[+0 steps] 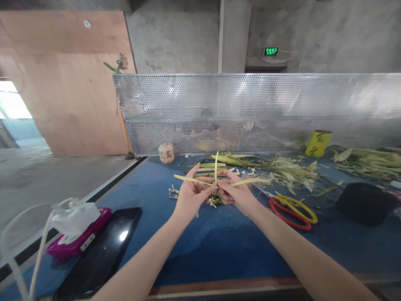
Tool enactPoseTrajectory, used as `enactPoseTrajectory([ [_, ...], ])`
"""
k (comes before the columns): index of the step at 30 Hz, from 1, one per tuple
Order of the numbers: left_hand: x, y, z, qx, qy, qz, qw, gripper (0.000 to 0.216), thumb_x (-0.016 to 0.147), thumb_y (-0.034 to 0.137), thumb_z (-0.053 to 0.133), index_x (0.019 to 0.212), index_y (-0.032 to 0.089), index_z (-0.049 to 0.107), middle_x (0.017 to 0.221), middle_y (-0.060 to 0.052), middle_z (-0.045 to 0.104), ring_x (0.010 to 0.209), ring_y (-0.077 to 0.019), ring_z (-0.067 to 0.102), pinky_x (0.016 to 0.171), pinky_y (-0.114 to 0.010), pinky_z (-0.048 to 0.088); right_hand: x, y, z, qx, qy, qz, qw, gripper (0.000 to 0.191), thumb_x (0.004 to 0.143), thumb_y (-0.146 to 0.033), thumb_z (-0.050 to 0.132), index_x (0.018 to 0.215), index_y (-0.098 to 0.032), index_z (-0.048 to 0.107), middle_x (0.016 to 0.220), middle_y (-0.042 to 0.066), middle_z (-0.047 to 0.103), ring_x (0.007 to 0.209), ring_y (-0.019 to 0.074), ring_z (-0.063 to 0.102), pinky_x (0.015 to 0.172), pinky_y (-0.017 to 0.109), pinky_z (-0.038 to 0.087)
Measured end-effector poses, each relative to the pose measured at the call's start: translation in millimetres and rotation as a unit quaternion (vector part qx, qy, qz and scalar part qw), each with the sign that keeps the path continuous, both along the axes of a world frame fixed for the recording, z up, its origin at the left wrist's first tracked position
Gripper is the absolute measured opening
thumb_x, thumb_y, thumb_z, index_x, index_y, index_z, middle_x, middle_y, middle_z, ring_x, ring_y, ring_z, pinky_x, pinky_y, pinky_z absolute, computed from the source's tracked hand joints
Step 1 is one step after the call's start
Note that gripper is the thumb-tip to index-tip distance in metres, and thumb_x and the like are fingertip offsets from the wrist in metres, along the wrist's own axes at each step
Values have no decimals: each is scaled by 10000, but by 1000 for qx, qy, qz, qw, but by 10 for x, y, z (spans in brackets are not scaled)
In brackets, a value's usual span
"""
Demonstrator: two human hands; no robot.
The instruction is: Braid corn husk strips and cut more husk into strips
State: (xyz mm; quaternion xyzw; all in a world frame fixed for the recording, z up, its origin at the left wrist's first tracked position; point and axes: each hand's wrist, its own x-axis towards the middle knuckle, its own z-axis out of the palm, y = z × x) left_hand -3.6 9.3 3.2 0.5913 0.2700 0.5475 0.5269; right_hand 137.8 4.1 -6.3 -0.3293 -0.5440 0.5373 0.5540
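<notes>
My left hand [194, 196] and my right hand [234, 191] meet over the middle of the blue table, fingertips close together. Between them they pinch pale yellow-green plant strips [216, 165], which look like leaf or husk strips. One strip stands upright, one sticks out left and one right. Just under the fingers hangs or lies a small green and cream tuft [215, 200]; whether it is joined to the strips I cannot tell. Scissors [290, 211] with one red and one yellow handle lie right of my right hand, blades toward it.
Loose strips and husks [291, 169] lie behind the scissors, with another heap [369, 163] far right. A yellow can [318, 143] and a whitish roll [166, 153] stand near the perforated metal panel [188, 96]. At left lie a black phone [103, 251] and a purple power strip [78, 240] with cables.
</notes>
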Motion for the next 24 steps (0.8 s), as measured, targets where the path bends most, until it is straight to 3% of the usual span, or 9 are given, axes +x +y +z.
enactPoseTrajectory([
  [7,-43,31,68,-28,-60,17,998,725,655,221,675,1263,164,284,740,11,570,490,-68,495,337,-168,362,329,39,163,83,-53,114,989,495,618,-186,663,1087,-240,516,737,-27,476,462,38,335,385,209,241],
  [11,-26,12,67,-16,-21,10,1000,711,660,237,670,1253,156,287,717,30,525,493,-75,504,326,-166,347,368,92,146,35,-63,67,995,291,721,-316,592,990,-213,548,729,-16,487,434,29,283,358,204,161],
  [14,-20,9,37,5,8,6,1000,701,672,252,658,1253,164,276,732,30,514,497,-77,507,324,-168,356,284,98,95,-9,-86,52,995,269,749,-414,555,900,-198,499,675,-29,495,401,24,282,340,184,129],
  [18,-30,28,0,27,40,14,999,669,683,251,644,1245,175,289,741,26,512,501,-72,504,318,-154,345,176,79,63,10,-60,3,998,358,671,-352,655,846,-230,368,733,-39,551,396,22,341,338,165,168],
  [22,-21,29,-14,36,65,-5,997,660,694,254,629,1258,199,291,748,30,506,469,-62,490,335,-168,380,130,67,66,63,-17,-16,998,418,614,-263,708,818,-229,345,738,-43,580,381,18,361,364,178,231],
  [24,-8,22,-22,35,64,-16,997,685,695,248,626,1280,215,271,780,19,516,482,-64,491,350,-177,403,119,67,57,55,15,-17,998,437,595,-252,722,807,-228,341,687,-54,575,381,25,363,373,183,230],
])
